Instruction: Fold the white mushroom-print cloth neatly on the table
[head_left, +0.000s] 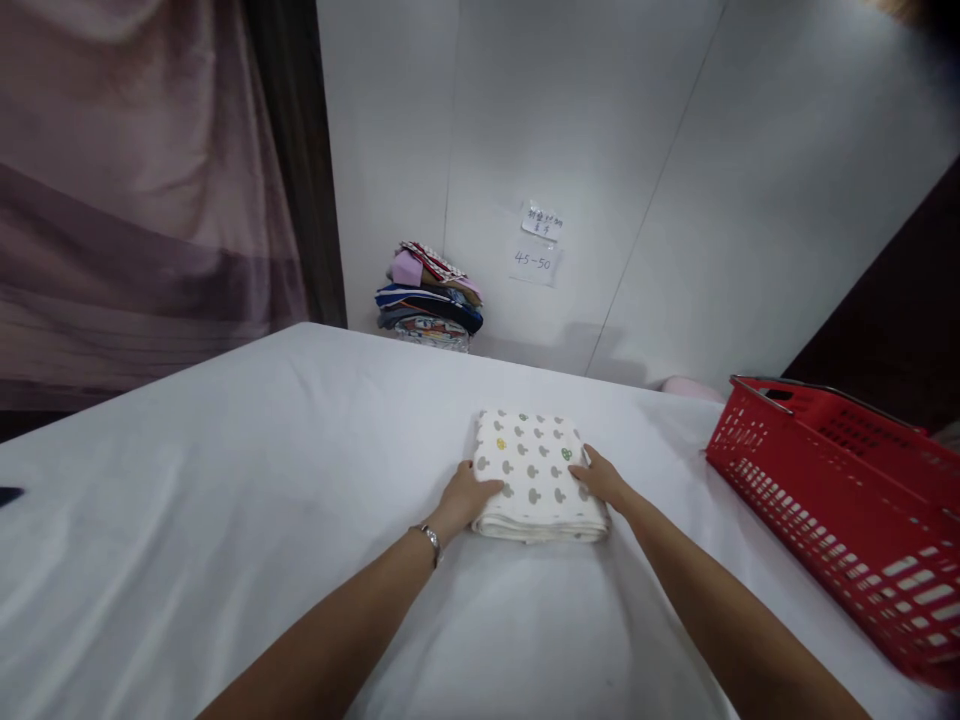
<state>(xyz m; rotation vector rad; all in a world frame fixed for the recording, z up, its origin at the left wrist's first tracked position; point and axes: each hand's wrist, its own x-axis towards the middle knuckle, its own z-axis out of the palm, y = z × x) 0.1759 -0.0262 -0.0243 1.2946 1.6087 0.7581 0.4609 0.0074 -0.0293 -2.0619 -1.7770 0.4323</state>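
A folded white cloth [531,468] printed with small grey mushrooms, plus a few green and yellow ones, lies flat on the white-covered table. Its layered edge faces me. My left hand [470,492] grips its left side, thumb on top and the other fingers mostly hidden along the edge. On the opposite side my right hand [599,475] holds the right edge the same way, thumb over the print. A silver watch or bracelet [430,542] circles my left wrist.
To the right stands a red plastic basket [832,500] with slotted sides. A pile of folded fabrics [429,295] rises beyond the table's far edge. Paper notes [534,262] hang on the grey-white wall, and a pink curtain [135,200] covers the left. A dark object [10,495] lies at the left edge.
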